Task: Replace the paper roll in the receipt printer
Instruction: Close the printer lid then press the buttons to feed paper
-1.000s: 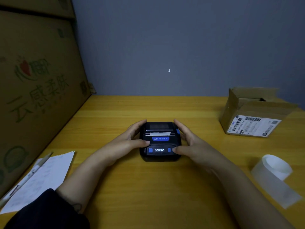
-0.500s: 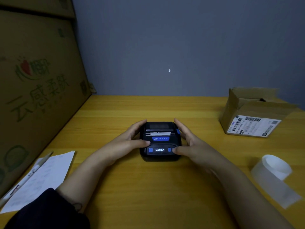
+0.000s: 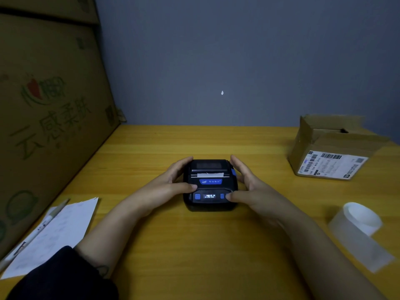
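Observation:
A small black receipt printer (image 3: 209,187) with blue buttons and a lit display sits mid-table, its lid closed. A short strip of white paper (image 3: 210,174) sticks out of its slot. My left hand (image 3: 171,185) cups the printer's left side, thumb resting on its front top. My right hand (image 3: 249,187) cups the right side, thumb by the right blue button. A loosely unwound white paper roll (image 3: 360,221) lies at the right, its tail trailing toward the table's front edge.
An opened cardboard parcel (image 3: 329,152) with a shipping label stands at the back right. Large printed cartons (image 3: 49,118) wall off the left side. White sheets (image 3: 54,234) and a pen (image 3: 36,232) lie at the front left on the yellow wooden table (image 3: 194,245).

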